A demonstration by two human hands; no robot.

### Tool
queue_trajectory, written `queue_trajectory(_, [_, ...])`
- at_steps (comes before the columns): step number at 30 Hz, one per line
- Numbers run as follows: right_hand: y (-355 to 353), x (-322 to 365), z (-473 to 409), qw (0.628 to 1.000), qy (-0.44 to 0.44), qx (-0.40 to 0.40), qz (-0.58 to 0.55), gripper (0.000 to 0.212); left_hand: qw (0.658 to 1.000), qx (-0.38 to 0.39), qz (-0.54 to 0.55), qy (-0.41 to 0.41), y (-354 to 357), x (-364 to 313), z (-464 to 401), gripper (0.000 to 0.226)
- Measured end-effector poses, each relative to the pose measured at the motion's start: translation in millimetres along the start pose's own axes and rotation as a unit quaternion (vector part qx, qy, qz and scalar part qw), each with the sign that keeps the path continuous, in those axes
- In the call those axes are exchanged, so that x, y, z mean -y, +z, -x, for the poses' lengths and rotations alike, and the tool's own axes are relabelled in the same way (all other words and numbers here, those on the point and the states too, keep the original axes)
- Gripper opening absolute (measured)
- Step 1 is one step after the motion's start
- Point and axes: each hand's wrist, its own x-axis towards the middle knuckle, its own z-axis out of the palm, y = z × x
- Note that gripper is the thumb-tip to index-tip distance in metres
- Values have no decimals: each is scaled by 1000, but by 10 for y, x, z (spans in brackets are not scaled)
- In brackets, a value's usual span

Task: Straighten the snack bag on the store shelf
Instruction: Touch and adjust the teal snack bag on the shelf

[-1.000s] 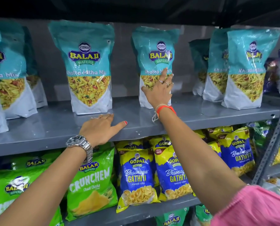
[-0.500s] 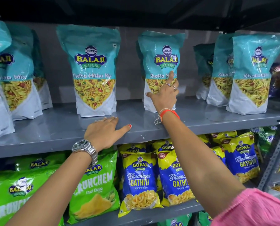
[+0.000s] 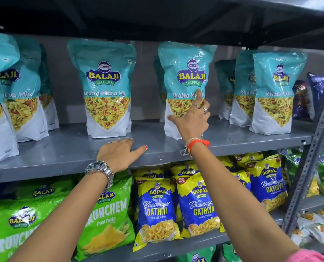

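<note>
A teal and white Balaji Khatta Mitha Mix snack bag stands upright on the grey metal shelf, right of centre. My right hand lies flat against its lower front, thumb out to the left and index finger pointing up across the label. The fingers are spread and do not wrap around the bag. My left hand rests palm down on the shelf's front lip, just below another bag of the same kind. It holds nothing.
More teal bags stand at the far left and right of the shelf. Below hang green Crunchem bags and blue Gopal Gathiya bags. A slotted metal upright runs down the right side.
The bag has come slightly forward and nearer with my right hand still on its front. My left hand stays on the shelf edge. The view has drifted a little.
</note>
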Motion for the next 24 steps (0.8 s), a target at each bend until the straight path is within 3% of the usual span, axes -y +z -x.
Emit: queue_trajectory(24, [-427, 20, 302, 999, -15, -23, 40, 116, 1000, 2, 6, 3, 23, 37, -40, 71])
